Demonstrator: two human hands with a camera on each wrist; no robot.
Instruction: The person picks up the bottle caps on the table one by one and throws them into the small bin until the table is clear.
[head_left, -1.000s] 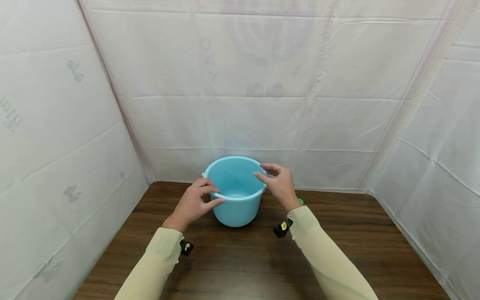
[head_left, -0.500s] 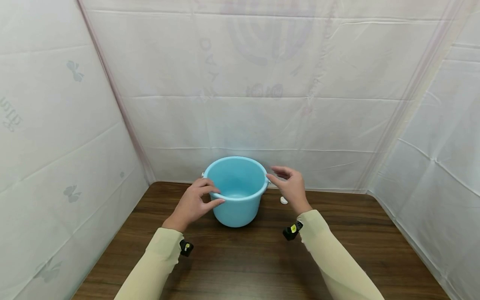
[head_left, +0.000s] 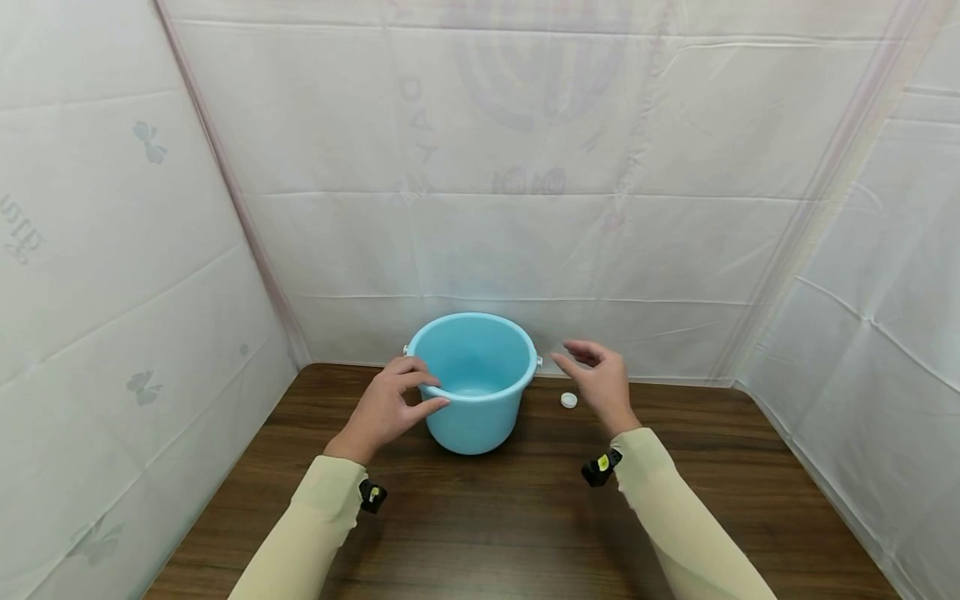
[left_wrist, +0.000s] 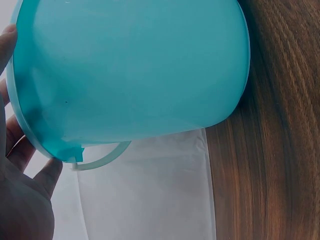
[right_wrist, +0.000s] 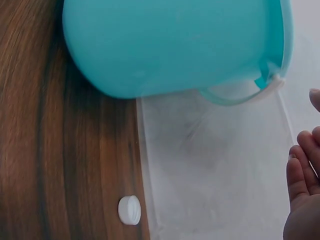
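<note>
A light blue bucket stands upright on the table against the back sheet. My left hand holds its near left rim, thumb along the front and fingers over the edge. The left wrist view shows those fingers at the rim, close to the pale handle. To the right of the bucket my right hand hovers apart from it, fingers loosely bent and holding nothing. A small white bottle cap lies on the table below that hand; in the right wrist view the cap sits near the sheet's edge.
The dark wooden table stretches toward me. White sheets close it in at the back, the left and the right. Each wrist carries a black camera.
My right hand has left the bucket's right rim and moved right. The white cap has come into view, while a green bit by the right wrist is now hidden. The left hand keeps its place.
</note>
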